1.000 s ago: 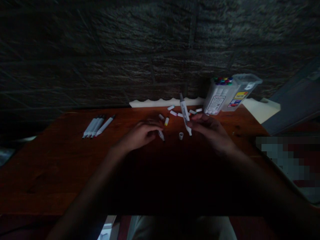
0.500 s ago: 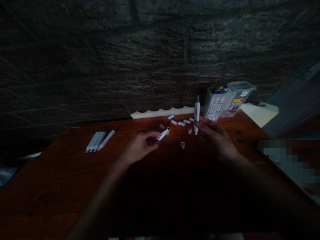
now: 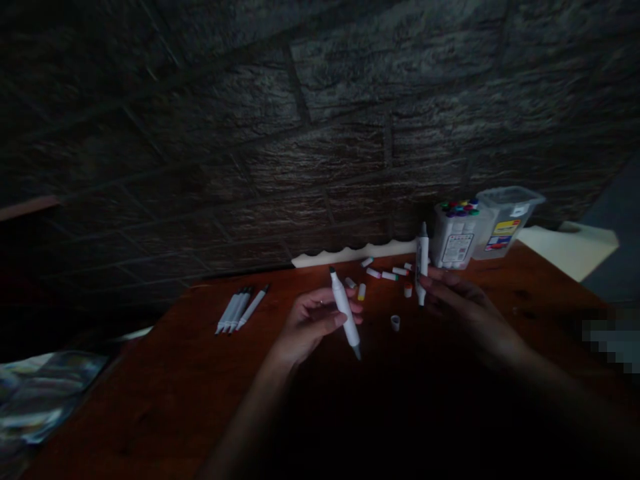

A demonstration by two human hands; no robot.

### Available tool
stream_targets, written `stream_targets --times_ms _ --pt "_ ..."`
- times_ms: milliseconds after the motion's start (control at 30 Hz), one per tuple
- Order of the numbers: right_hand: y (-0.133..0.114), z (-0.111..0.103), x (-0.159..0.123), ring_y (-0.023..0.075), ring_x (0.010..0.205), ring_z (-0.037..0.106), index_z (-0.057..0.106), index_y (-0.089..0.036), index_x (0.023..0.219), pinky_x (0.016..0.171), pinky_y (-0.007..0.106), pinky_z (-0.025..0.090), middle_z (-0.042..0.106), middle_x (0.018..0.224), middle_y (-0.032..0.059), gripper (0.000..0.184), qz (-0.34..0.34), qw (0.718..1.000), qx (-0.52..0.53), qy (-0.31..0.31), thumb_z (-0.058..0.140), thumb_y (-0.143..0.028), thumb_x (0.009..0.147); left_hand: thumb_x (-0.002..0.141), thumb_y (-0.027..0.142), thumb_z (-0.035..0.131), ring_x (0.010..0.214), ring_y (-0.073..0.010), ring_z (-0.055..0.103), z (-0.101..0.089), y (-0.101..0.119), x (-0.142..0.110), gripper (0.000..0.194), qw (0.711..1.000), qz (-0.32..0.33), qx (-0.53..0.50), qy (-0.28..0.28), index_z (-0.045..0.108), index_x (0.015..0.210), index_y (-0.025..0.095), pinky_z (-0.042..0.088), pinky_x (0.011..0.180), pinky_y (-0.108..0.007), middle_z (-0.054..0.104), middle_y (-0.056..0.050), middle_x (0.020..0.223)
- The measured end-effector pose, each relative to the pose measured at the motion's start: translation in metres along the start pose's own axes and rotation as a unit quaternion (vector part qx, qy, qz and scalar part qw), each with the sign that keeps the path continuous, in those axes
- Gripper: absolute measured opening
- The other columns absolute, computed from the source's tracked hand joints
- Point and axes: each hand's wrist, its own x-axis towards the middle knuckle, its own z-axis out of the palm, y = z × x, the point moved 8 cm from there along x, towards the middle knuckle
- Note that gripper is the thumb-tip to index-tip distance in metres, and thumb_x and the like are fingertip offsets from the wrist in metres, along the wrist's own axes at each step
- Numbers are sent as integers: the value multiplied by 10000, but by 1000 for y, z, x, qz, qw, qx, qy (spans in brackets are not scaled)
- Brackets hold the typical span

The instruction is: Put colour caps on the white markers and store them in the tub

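Observation:
My left hand grips an uncapped white marker between thumb and fingers, tilted with its dark chisel tip up and a pointed tip down. Another uncapped marker stands nearly upright in my right hand, pinched near its lower end, a grey tip on top. Between and behind the hands lie several loose caps, among them a yellow-ended cap, an orange-ended cap and a white cap standing closer to me. Off to the left, several uncapped markers lie side by side on the wooden table.
At the back right, a clear case full of colourful-capped markers stands beside a transparent plastic box. A pale wavy-edged strip runs along the dark brick wall. Crumpled plastic shows past the table's left edge.
My left hand has turned its marker from foreshortened to lengthwise, showing both tips. The right hand still holds its marker upright. The whole view has shifted, so things appear lower and further right.

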Motion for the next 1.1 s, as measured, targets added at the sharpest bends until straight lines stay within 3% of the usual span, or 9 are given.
stream_targets --times_ms 300,467,700,933,1100 --pt "1 2 -1 170 756 630 727 -286 901 653 295 503 711 918 18 348 21 999 34 7 830 -446 610 700 175 778 738 -197 710 3 2 -4 327 1000 -4 -20 -15 737 1024 189 577 719 -323 751 -74 854" --pt "4 1 -2 158 770 619 742 -303 835 675 281 500 706 892 -7 311 36 997 63 15 858 -426 574 711 180 768 643 -161 676 3 4 -4 322 999 10 -30 -26 729 1031 175 545 607 -274 745 -68 825" --pt "6 4 -3 119 746 589 749 -330 831 664 234 460 694 846 -40 281 46 995 85 16 860 -419 589 772 185 697 579 -141 635 11 9 -4 392 996 34 -68 -52 631 1158 172 510 537 -260 741 -68 856" --pt "7 3 -2 145 780 597 750 -305 861 698 268 458 704 895 -18 321 46 996 76 20 864 -415 582 845 178 658 749 -148 703 22 17 -8 232 992 20 -97 -72 659 1076 184 578 681 -255 733 -67 1023" --pt "5 3 -2 145 755 592 749 -303 844 684 277 455 700 861 -16 287 33 997 69 12 852 -418 602 866 146 636 829 -148 708 24 17 -11 260 989 13 -112 -92 672 1120 186 598 798 -288 723 -33 945"
